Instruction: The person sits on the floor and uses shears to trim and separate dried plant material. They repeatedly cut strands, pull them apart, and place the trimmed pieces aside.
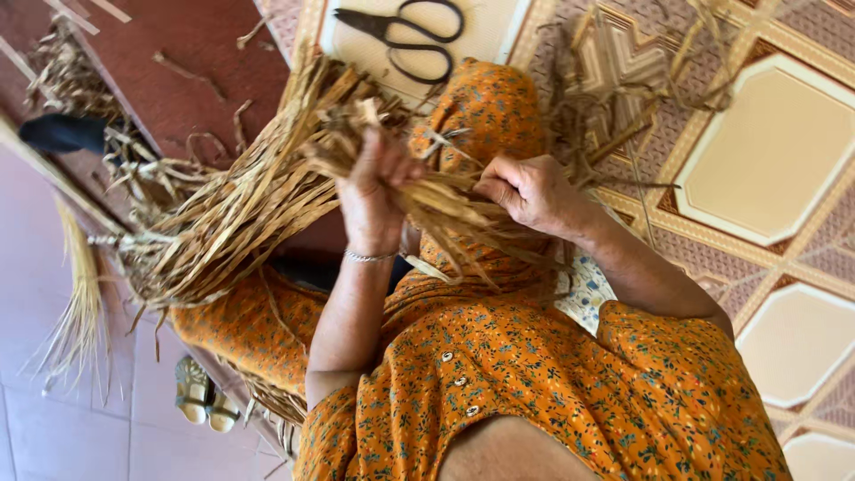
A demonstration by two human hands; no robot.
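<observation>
Your fingers (392, 165) on the left hand (374, 191) are curled tight around a bundle of dry, tan, flat straw strips (240, 214), gripping it where the strands gather; a thin silver bracelet (368, 256) circles that wrist. Your right hand (525, 191) is closed as well, its fingers pinching the thinner end of the same strips just beside the left hand. Both hands sit close together above your lap, over the orange flower-printed dress (534, 374), with the forearms rising from the elbows and the wrists bent inward. From your left fist the bundle fans out wide, and its loose ends hang over the reddish-brown step (196, 62), where more scraps of straw lie scattered. A pair of black metal scissors (410, 36) lies on the patterned beige floor tile (766, 151) beyond your knee, well apart from both hands. Pale sandals (200, 396) rest on the pink floor below the step.
</observation>
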